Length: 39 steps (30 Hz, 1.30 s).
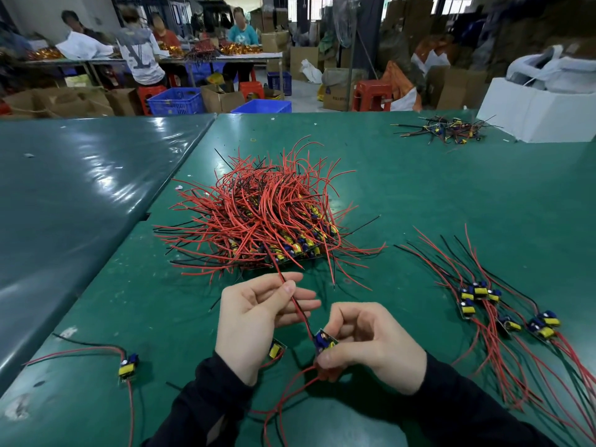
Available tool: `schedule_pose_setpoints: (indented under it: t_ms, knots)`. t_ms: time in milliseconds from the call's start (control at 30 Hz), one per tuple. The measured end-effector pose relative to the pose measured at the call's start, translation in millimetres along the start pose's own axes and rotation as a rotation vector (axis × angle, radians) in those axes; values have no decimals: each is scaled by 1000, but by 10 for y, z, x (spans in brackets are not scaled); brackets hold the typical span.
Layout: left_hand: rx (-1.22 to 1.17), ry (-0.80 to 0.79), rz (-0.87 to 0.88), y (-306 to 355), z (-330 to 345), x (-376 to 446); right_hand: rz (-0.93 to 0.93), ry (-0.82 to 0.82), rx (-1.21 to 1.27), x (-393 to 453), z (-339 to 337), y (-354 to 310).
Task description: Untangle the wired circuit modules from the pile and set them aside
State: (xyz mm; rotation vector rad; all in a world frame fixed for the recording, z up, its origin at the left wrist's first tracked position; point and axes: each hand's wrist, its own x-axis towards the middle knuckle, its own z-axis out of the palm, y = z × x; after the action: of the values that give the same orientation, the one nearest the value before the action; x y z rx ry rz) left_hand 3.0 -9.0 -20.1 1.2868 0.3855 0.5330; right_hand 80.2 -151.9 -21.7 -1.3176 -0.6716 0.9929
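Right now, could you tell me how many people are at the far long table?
4, left to right: person bent over at the end, person in a grey-white top, back turned, person in orange-red, person in teal. Others may be hidden.

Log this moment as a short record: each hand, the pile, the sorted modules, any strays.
left hand: pinches the wire pair running from the held module up toward the pile
right hand: grips a circuit module between thumb and fingers
pile: red and black wires tangled, modules at its near edge
sorted group: several modules laid side by side, right of the hands
stray module: alone, left of the hands
far heap: small, by a white box
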Motion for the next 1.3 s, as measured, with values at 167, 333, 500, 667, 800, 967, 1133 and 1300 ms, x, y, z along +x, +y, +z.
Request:
schedule_pose_setpoints:
  t_ms: [167, 333, 500, 667, 800, 967, 1133, 1300]
  knots:
    - [-10, 1, 13, 8, -19, 11, 111, -97, -4, -13, 8, 1]
    - [-57, 20, 8, 21, -14, 10, 100, -36, -46, 11, 48, 30]
    - [-29, 33, 52, -14, 37, -23, -128, 62, -181, 13, 96, 43]
    - [-75, 98, 127, -4, 33, -21, -68, 28, -142, -3, 134, 95]
    - [-109, 71, 59, -28, 42, -18, -148, 111, -114, 8, 135, 118]
    - [27, -128, -87, -38, 47, -34, -236, 227, -46, 34, 49, 60]
    - [19, -137, -56, -28, 52, -48, -240, 204, -35, 31, 43, 58]
    - [48, -100, -30, -7, 84, -74, -204, 173, -25, 42, 25, 41]
